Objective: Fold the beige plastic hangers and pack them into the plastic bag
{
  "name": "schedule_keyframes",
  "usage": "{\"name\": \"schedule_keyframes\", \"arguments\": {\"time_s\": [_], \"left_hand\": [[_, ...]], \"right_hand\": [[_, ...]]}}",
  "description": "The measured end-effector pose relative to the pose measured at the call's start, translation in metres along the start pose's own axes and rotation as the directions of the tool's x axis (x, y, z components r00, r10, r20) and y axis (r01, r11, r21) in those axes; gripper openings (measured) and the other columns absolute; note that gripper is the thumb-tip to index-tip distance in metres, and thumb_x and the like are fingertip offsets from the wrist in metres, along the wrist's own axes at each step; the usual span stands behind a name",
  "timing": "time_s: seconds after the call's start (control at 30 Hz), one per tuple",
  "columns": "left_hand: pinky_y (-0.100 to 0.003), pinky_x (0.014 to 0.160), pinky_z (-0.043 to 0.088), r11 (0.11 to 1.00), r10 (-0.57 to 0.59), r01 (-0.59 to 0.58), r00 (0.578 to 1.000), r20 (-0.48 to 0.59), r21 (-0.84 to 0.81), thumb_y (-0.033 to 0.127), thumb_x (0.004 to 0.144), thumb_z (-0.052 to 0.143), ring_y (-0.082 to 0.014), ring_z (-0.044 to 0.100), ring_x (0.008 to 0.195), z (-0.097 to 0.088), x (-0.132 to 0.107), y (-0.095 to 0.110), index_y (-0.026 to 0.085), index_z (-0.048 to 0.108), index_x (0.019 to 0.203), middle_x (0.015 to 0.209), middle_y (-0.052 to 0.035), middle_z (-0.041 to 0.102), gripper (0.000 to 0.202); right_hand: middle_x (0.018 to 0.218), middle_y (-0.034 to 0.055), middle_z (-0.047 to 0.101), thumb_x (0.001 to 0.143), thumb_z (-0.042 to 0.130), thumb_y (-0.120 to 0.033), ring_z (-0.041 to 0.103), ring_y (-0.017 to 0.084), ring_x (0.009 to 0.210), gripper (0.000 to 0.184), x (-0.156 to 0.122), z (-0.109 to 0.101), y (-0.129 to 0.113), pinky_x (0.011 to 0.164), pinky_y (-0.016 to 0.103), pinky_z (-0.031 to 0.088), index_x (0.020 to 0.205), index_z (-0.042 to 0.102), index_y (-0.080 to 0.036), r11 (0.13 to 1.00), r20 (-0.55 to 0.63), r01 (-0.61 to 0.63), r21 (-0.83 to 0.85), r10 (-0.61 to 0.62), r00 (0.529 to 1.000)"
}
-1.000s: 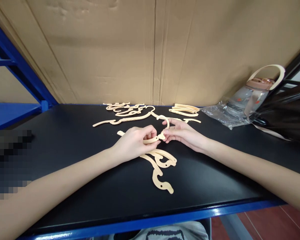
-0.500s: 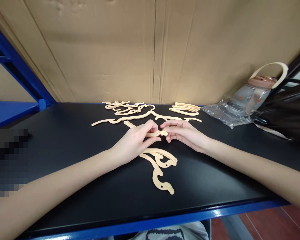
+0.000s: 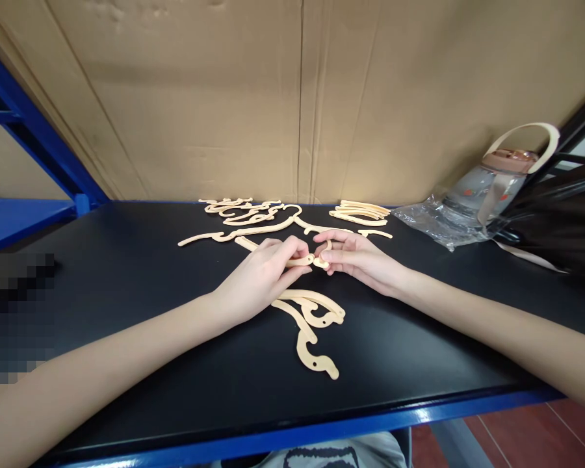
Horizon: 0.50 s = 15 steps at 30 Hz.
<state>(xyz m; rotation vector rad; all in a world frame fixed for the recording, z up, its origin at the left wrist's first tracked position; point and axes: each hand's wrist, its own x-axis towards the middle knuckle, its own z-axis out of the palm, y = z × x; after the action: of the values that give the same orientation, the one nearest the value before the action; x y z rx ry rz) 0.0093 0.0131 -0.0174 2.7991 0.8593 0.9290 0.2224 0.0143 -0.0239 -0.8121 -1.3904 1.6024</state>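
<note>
Over the middle of the black table [image 3: 127,312], my left hand [image 3: 260,276] pinches a thin curved wooden strip [image 3: 246,244] that pokes out behind its fingers. My right hand [image 3: 358,257] is closed on a second small curved wooden piece [image 3: 325,250]. The two pieces meet end to end between my fingertips. Just in front of my hands lies a pile of flat curved wooden cut-outs [image 3: 312,325] with small holes.
More wooden cut-outs [image 3: 244,218] lie at the back of the table, with a stack of arcs [image 3: 361,213] beside them. A clear bottle in a plastic bag [image 3: 482,192] and a dark bag [image 3: 560,221] sit at the right. Cardboard stands behind; a blue shelf frame [image 3: 29,143] is on the left.
My hands have lifted slightly and shifted toward the back. The strip in my left hand has turned so its far end points backward, and its tip has stayed against the right-hand piece.
</note>
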Motion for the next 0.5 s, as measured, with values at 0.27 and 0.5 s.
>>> {"name": "schedule_keyframes", "arguments": {"time_s": [0.27, 0.5], "left_hand": [[-0.027, 0.071, 0.046, 1.000, 0.021, -0.019, 0.996, 0.087, -0.017, 0.018, 0.095, 0.041, -0.0140, 0.059, 0.073, -0.0008, 0.0023, 0.0039, 0.022, 0.041, 0.093, 0.084, 0.0008, 0.060, 0.004], [-0.024, 0.066, 0.047, 0.997, 0.052, -0.047, 0.996, 0.073, -0.062, 0.023, 0.096, 0.044, -0.0133, 0.062, 0.075, -0.0012, -0.0006, 0.0020, 0.020, 0.047, 0.097, 0.089, -0.0004, 0.060, 0.004]], "right_hand": [[0.083, -0.0043, 0.067, 0.076, 0.072, -0.017, 0.062, 0.008, 0.074, 0.038, -0.0019, -0.0001, 0.0010, 0.073, 0.023, 0.048, 0.109, 0.054, -0.025, 1.000, 0.019, 0.014, 0.028, -0.015, 1.000], [0.075, -0.0043, 0.062, 0.076, 0.073, -0.020, 0.060, 0.008, 0.072, 0.017, 0.0000, 0.0008, 0.0012, 0.071, 0.023, 0.048, 0.084, 0.058, -0.019, 0.999, 0.091, 0.032, -0.005, -0.031, 0.995]]}}
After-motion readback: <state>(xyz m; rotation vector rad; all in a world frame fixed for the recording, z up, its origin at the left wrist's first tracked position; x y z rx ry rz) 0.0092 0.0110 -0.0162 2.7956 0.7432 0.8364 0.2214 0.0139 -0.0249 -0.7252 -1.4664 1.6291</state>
